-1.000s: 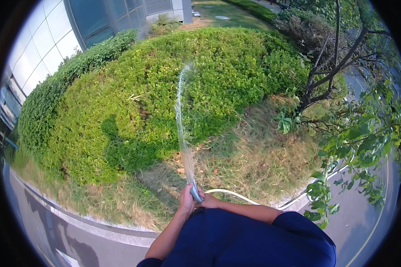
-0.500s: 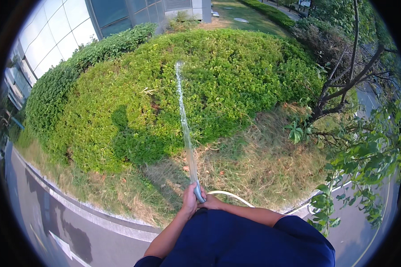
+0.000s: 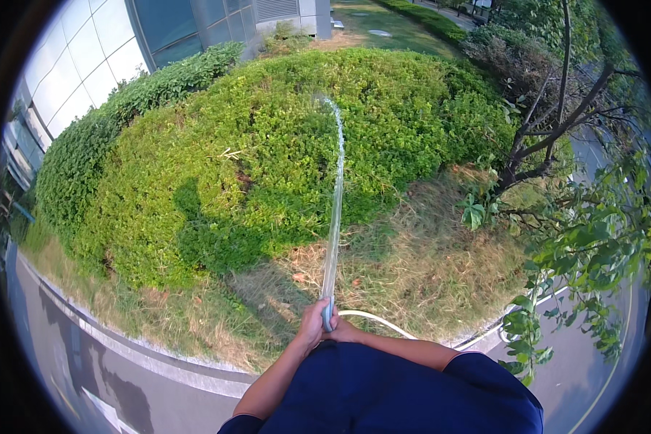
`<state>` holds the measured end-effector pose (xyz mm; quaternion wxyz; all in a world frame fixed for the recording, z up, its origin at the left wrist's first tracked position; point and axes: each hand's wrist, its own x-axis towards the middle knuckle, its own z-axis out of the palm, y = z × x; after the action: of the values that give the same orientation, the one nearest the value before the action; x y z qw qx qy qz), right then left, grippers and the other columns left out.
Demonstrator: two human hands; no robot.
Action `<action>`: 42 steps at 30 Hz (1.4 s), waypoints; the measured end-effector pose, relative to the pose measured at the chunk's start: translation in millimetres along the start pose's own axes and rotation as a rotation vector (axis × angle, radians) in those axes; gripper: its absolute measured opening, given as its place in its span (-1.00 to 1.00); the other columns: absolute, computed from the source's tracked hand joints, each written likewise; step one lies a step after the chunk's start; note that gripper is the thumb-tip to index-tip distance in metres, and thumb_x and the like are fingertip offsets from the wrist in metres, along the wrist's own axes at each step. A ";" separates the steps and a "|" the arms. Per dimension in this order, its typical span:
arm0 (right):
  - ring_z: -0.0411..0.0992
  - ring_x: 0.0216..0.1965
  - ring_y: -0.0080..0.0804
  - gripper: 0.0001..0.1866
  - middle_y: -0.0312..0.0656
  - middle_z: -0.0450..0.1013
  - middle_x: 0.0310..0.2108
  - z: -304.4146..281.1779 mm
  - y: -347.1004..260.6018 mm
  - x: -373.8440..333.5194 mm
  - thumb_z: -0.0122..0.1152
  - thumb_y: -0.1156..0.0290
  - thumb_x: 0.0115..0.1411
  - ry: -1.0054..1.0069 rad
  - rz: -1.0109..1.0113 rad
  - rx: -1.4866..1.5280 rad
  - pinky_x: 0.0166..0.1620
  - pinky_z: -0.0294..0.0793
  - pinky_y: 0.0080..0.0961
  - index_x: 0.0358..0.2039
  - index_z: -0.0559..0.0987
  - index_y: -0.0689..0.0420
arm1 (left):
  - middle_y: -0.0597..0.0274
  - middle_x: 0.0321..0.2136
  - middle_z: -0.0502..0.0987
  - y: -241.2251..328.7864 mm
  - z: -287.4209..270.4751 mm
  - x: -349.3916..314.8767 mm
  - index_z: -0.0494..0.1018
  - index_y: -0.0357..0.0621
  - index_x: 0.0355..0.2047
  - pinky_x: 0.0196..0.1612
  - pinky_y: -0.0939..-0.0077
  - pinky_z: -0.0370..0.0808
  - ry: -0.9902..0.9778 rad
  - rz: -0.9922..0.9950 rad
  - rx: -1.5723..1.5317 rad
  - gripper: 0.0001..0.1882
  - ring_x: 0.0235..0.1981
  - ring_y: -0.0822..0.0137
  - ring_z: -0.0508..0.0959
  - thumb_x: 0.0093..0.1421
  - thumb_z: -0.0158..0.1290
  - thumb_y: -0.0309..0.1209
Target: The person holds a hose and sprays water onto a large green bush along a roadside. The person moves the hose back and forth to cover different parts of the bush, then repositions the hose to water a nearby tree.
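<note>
Close in front of my body, both hands grip the pale end of a garden hose. My left hand wraps round it near its mouth, thumb side up. Just below and to the right, my right hand closes on the hose, its fingers partly hidden. From the mouth a clear stream of water shoots forward and bends left at its far end, over broad green shrubs. The white length of the hose curves off to the right behind my right forearm.
Dry grass lies between me and the shrubs. A bare-branched tree and leafy twigs stand at the right. A curb borders the paved road at lower left. A building rises at far left.
The water stream has swung to the right across the shrubs, and the hose mouth has tilted the same way. Both hands keep their grip. The view has shifted slightly.
</note>
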<state>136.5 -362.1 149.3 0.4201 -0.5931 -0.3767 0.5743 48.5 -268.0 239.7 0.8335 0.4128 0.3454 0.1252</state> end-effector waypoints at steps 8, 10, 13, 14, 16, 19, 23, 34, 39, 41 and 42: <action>0.43 -0.21 -0.45 -0.61 -0.27 0.50 -0.29 0.2 5.2 -3.7 0.48 0.27 0.00 0.025 -0.088 0.115 -0.09 0.42 -0.44 -0.22 0.52 0.12 | 0.19 -0.71 0.38 -4.5 4.0 7.5 0.39 -0.27 -0.49 -0.51 0.49 0.35 -0.083 -0.042 0.022 -0.58 -0.67 0.35 0.39 0.35 -0.15 -0.17; 0.42 -0.25 -0.50 -0.64 -0.31 0.48 -0.33 -0.2 3.0 -6.8 0.48 0.31 0.00 0.030 -0.104 0.151 -0.13 0.41 -0.46 -0.26 0.51 0.12 | 0.19 -0.71 0.38 -4.4 5.5 8.6 0.39 -0.28 -0.49 -0.52 0.50 0.34 -0.106 -0.059 0.009 -0.58 -0.67 0.36 0.38 0.36 -0.15 -0.18; 0.41 -0.28 -0.53 -0.67 -0.34 0.47 -0.36 -3.8 -3.7 -12.3 0.47 0.34 0.00 0.013 -0.042 0.106 -0.17 0.41 -0.49 -0.30 0.49 0.13 | 0.19 -0.70 0.38 -3.0 7.9 8.8 0.39 -0.29 -0.49 -0.53 0.50 0.34 -0.132 -0.076 0.036 -0.59 -0.67 0.36 0.38 0.36 -0.14 -0.19; 0.41 -0.28 -0.54 -0.67 -0.34 0.46 -0.37 -4.3 -5.9 -13.9 0.47 0.34 0.01 0.017 -0.023 0.101 -0.17 0.41 -0.49 -0.30 0.49 0.12 | 0.19 -0.69 0.38 -2.6 8.6 8.7 0.39 -0.29 -0.49 -0.53 0.50 0.34 -0.139 -0.075 0.051 -0.58 -0.67 0.36 0.38 0.36 -0.14 -0.18; 0.40 -0.29 -0.55 -0.67 -0.36 0.46 -0.38 -4.3 -9.0 -15.9 0.47 0.34 0.01 0.032 -0.029 0.097 -0.18 0.40 -0.50 -0.32 0.48 0.12 | 0.18 -0.69 0.39 -2.3 10.0 8.8 0.39 -0.29 -0.48 -0.53 0.49 0.35 -0.144 -0.066 0.078 -0.58 -0.67 0.36 0.39 0.36 -0.13 -0.17; 0.39 -0.30 -0.56 -0.68 -0.37 0.45 -0.40 -3.8 -8.4 -16.8 0.47 0.34 0.01 0.055 -0.074 0.102 -0.18 0.40 -0.51 -0.33 0.47 0.10 | 0.17 -0.69 0.39 -3.2 11.6 10.4 0.40 -0.29 -0.48 -0.54 0.49 0.35 -0.144 -0.055 0.100 -0.57 -0.67 0.36 0.40 0.35 -0.13 -0.16; 0.40 -0.30 -0.53 -0.69 -0.35 0.45 -0.41 -5.4 -1.0 -14.5 0.45 0.34 0.02 0.076 -0.058 0.098 -0.17 0.39 -0.50 -0.33 0.47 0.10 | 0.16 -0.70 0.39 -5.3 12.4 12.8 0.40 -0.29 -0.48 -0.54 0.49 0.35 -0.148 -0.056 0.102 -0.55 -0.67 0.35 0.40 0.36 -0.14 -0.13; 0.41 -0.20 -0.45 -0.55 -0.26 0.48 -0.27 -4.1 18.6 -0.6 0.48 0.17 -0.02 0.028 -0.079 0.136 -0.06 0.39 -0.45 -0.20 0.50 0.09 | 0.20 -0.72 0.41 -10.8 5.0 16.7 0.43 -0.25 -0.49 -0.60 0.52 0.37 -0.055 -0.026 0.036 -0.50 -0.71 0.38 0.42 0.37 -0.15 -0.06; 0.44 -0.11 -0.29 -0.39 -0.13 0.49 -0.16 -3.8 21.9 6.5 0.46 0.00 -0.04 -0.007 0.042 -0.058 0.03 0.38 -0.38 -0.11 0.49 0.14 | 0.20 -0.72 0.42 -11.4 0.7 14.9 0.43 -0.25 -0.50 -0.60 0.50 0.39 -0.004 0.004 0.036 -0.51 -0.72 0.38 0.42 0.37 -0.16 -0.07; 0.44 -0.07 -0.23 -0.32 -0.09 0.48 -0.11 -5.2 18.9 7.8 0.45 -0.04 -0.05 -0.043 0.072 -0.075 0.05 0.37 -0.35 -0.05 0.48 0.16 | 0.20 -0.72 0.42 -11.2 0.0 13.7 0.43 -0.25 -0.50 -0.60 0.50 0.39 0.026 0.002 0.007 -0.50 -0.72 0.38 0.42 0.38 -0.17 -0.07; 0.44 -0.05 -0.20 -0.29 -0.07 0.48 -0.08 -6.0 16.5 7.5 0.44 -0.06 -0.05 -0.072 0.119 -0.100 0.07 0.37 -0.33 -0.03 0.47 0.17 | 0.20 -0.72 0.42 -11.1 -0.5 12.9 0.43 -0.25 -0.50 -0.60 0.51 0.39 0.028 0.020 -0.005 -0.50 -0.72 0.38 0.42 0.38 -0.18 -0.07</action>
<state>142.3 -361.5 131.2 0.3411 -0.6137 -0.3839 0.5997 56.7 -268.4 224.9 0.8283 0.4124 0.3523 0.1403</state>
